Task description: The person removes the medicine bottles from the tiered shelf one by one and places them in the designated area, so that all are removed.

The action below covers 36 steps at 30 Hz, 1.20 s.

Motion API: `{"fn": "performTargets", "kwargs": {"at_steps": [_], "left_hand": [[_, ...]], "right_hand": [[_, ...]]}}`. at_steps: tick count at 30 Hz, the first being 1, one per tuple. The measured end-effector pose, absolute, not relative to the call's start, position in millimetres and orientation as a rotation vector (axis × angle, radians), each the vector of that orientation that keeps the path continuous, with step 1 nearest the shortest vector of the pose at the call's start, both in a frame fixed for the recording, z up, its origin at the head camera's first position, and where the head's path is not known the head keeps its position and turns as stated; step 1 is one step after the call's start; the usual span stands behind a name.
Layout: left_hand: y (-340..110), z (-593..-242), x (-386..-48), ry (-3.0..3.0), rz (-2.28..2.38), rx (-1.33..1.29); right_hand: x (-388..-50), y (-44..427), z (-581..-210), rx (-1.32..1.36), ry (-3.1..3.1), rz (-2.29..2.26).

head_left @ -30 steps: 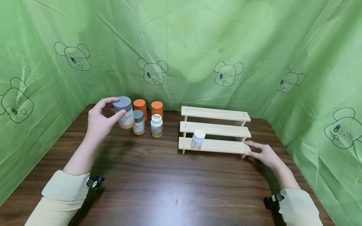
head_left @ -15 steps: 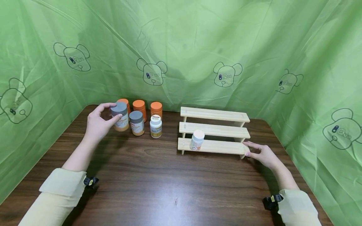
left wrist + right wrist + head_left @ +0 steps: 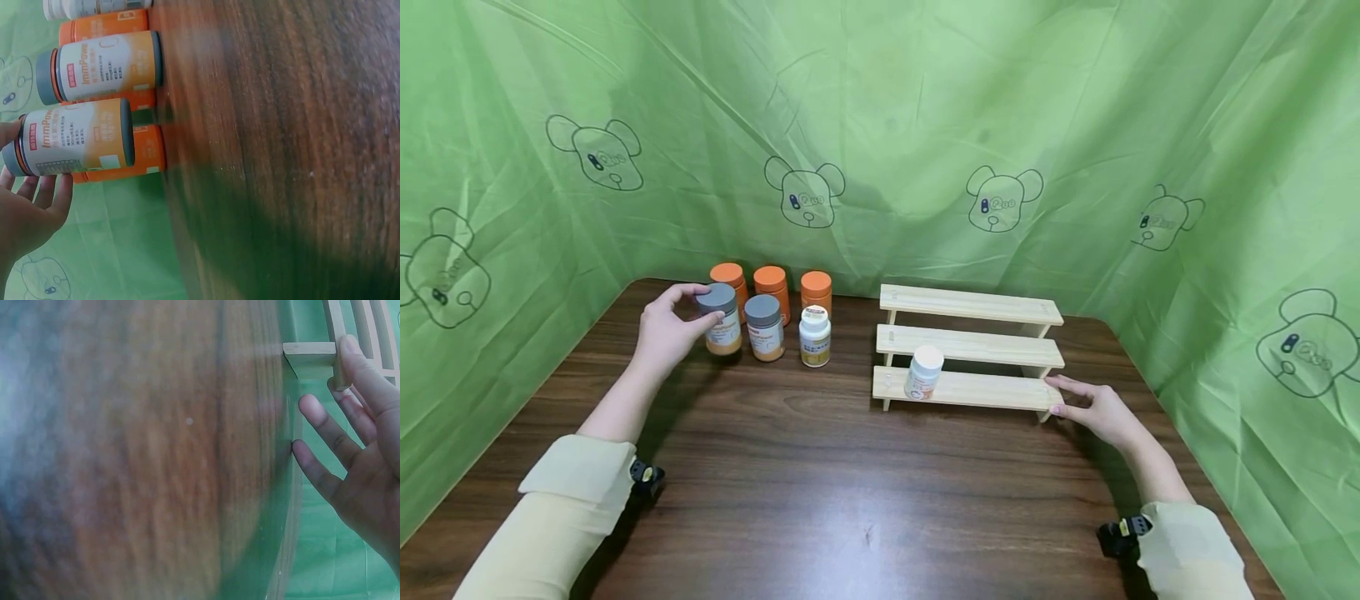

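My left hand grips a grey-lidded supplement bottle by its lid, thumb on one side and fingers on the other. In the left wrist view the base of this bottle seems slightly above the table. A second grey-lidded bottle stands just to its right. Behind them are three orange bottles, partly hidden, and a white bottle is at the right of the group. My right hand pinches the right end of the lowest step of a three-tier wooden shelf, other fingers spread.
A small white bottle stands on the left part of the shelf's lowest step. The dark wooden table is enclosed by green cloth at the back and sides.
My left hand has lowered the grey-lidded bottle and shifted it slightly left, toward the table, uncovering the leftmost orange bottle behind. My right hand keeps its hold on the shelf end.
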<state>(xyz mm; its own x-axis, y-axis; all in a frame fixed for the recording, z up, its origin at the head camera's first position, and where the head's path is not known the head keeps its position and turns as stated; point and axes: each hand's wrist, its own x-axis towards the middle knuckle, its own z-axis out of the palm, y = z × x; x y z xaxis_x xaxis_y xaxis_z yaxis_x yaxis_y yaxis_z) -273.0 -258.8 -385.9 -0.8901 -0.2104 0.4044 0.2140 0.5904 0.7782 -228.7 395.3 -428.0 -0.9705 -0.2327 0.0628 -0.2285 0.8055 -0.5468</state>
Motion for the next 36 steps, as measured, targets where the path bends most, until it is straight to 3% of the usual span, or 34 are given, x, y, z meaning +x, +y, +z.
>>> {"fn": "performTargets", "kwargs": {"at_steps": [19,36], "left_hand": [[-272.3,-403.7,-279.0,-2.544,-1.218,-0.02],[-262.9,-384.7,-275.2,-2.542,-1.164,-0.092]], "right_hand": [[-226.5,395.2,-427.3,-0.405,2.972,-0.9],[-229.9,397.5,-429.9,-0.384,2.961,-0.918]]}}
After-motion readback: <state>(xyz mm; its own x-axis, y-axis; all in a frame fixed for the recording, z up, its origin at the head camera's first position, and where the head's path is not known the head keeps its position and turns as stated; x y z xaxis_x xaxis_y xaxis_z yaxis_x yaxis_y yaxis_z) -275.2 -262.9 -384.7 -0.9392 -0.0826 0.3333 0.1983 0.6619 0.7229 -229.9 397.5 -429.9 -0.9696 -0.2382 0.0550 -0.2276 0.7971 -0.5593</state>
